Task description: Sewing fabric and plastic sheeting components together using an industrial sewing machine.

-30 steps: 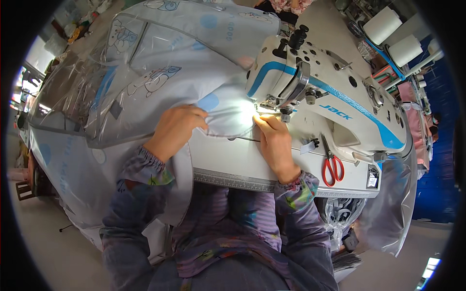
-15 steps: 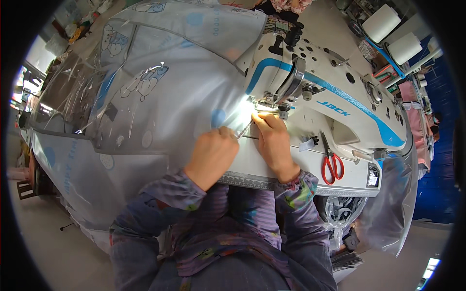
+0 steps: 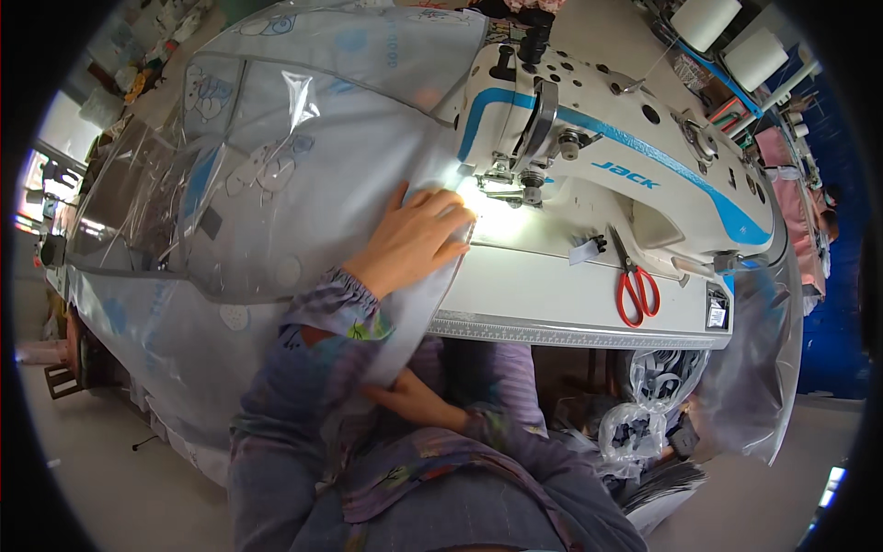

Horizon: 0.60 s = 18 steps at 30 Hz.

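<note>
The pale grey printed cloth [image 3: 336, 216] lay spread over the left part of the table [image 3: 543, 294], its right edge just beside the needle end of the sewing machine [image 3: 635, 152] and its near part hanging over the table's front edge. The left hand [image 3: 416, 241] rested open on it, fingers spread, covering a stretch of that edge near the needle; the left sleeve [image 3: 336, 308] hid more cloth. The right hand [image 3: 416, 402] was low, over the lap, fingertips at the hanging edge; whether it gripped the cloth, I could not tell. Glare from a bright light [image 3: 487, 213] obscured the stitching spot. Right of there, a small white tag [image 3: 583, 251] and red-handled scissors [image 3: 630, 267] lay on the table, well apart from the cloth. A ruler strip [image 3: 552, 336] ran along the front edge, with clear plastic bags [image 3: 635, 437] below. White thread spools [image 3: 756, 69] stood behind the machine.
</note>
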Tool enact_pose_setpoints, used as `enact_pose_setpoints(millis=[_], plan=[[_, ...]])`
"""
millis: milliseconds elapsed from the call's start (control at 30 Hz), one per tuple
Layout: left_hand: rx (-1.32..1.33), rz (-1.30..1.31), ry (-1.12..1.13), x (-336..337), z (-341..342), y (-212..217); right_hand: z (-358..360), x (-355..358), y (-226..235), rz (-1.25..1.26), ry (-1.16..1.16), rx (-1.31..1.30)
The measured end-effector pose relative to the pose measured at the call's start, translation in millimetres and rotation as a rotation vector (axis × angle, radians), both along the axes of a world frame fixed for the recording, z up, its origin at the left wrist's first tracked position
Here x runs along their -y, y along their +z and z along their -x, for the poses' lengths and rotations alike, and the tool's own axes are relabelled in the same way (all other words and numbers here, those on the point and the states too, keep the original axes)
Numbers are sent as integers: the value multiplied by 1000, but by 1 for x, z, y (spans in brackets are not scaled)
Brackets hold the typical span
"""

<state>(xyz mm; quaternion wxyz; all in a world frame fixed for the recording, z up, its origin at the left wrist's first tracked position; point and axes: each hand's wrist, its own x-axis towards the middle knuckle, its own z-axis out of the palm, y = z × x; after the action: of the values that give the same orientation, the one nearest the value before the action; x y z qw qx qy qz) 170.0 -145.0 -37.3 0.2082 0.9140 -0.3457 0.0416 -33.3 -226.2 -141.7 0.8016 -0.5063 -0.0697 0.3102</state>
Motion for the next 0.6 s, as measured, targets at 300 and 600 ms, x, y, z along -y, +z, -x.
enact_pose_setpoints(millis=[300,600], plan=[[92,9,120,13,25,-1,23,94,63,200,181,-26],[117,20,188,11,12,-14,11,104,80,95,-76,-130]])
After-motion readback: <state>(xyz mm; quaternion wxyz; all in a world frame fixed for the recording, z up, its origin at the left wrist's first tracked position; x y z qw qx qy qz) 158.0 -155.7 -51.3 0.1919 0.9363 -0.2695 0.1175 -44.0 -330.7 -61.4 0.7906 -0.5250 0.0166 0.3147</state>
